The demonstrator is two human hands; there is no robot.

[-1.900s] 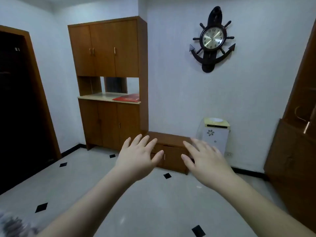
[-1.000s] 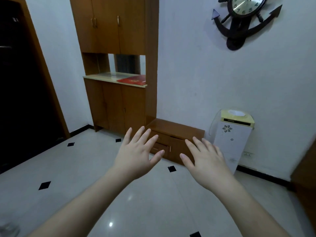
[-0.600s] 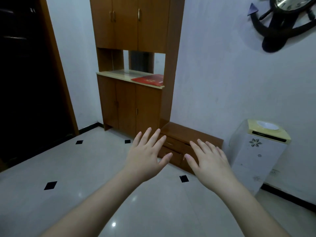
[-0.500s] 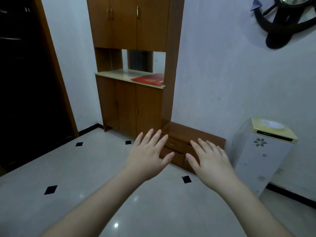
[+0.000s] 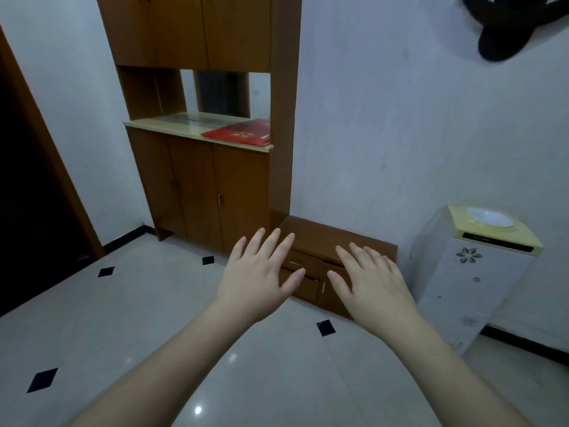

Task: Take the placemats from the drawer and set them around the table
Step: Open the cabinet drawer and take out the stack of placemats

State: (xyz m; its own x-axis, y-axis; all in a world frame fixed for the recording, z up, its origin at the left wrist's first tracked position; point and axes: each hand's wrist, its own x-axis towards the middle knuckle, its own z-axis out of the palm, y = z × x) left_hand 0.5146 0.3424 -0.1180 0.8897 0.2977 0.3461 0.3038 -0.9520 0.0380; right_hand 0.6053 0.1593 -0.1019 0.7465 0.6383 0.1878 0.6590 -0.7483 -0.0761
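A low brown wooden drawer unit [image 5: 338,241] sat on the floor against the white wall, just past the centre of the view toward 3 o'clock, with its stacked drawer fronts [image 5: 303,274] facing the camera and closed; no placemats could be seen. The person's left hand [image 5: 257,280] hovered in front of the unit's left end, palm down, fingers straight and spread, holding nothing. The right hand [image 5: 374,286] hovered beside it toward 3 o'clock, also palm down with fingers straight and slightly fanned, empty, and apart from the left hand with a gap between the thumbs. Both bare forearms reached in from 6 o'clock. Touching the drawer unit's left end, toward 11 o'clock, stood a tall brown wooden cabinet [image 5: 197,192] with closed doors below and above and an open niche in the middle. On the niche's pale counter [image 5: 172,126] lay a flat red folder-like item [image 5: 240,134]. At 3 o'clock, near the drawer unit, stood a white box-shaped appliance with a yellow top and flower prints [image 5: 474,272]. At 1 o'clock, part of a dark wall ornament [image 5: 523,29] showed on the wall. At 9 o'clock was a dark doorway with a brown wooden frame [image 5: 37,155]. The floor of glossy pale tiles with small black diamond insets [image 5: 107,318] filled the lower part of the view.
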